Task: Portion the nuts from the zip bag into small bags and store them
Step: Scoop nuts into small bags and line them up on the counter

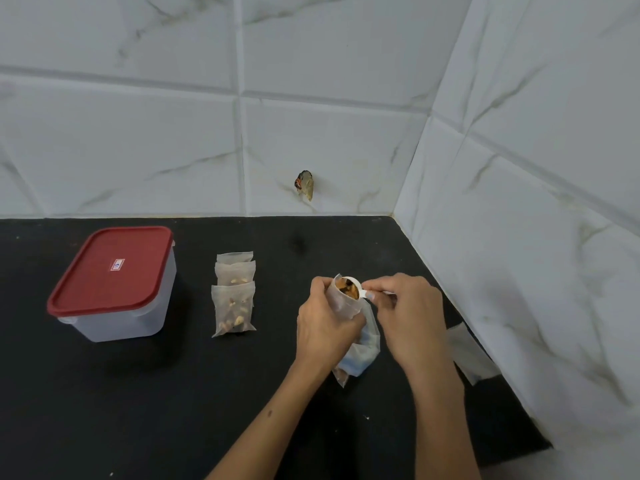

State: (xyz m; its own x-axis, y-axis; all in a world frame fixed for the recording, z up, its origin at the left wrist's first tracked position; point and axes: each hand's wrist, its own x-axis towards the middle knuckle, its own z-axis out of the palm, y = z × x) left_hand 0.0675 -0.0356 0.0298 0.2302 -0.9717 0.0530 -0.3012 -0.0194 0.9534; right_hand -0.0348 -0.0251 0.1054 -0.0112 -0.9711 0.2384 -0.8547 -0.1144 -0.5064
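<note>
My left hand (325,323) grips a small translucent bag (344,304) held upright, its mouth facing up. My right hand (410,317) holds a white scoop (351,287) full of brown nuts by its handle, the bowl sitting at the bag's mouth. Under both hands stands the zip bag (362,355), pale blue and partly hidden by my fingers. Three filled small bags (234,301) lie overlapping in a row to the left on the black counter (173,393).
A clear plastic box with a red lid (114,282), shut, stands at the left. Empty small bags (472,355) lie flat against the right wall. Tiled walls meet in a corner behind and to the right of my hands.
</note>
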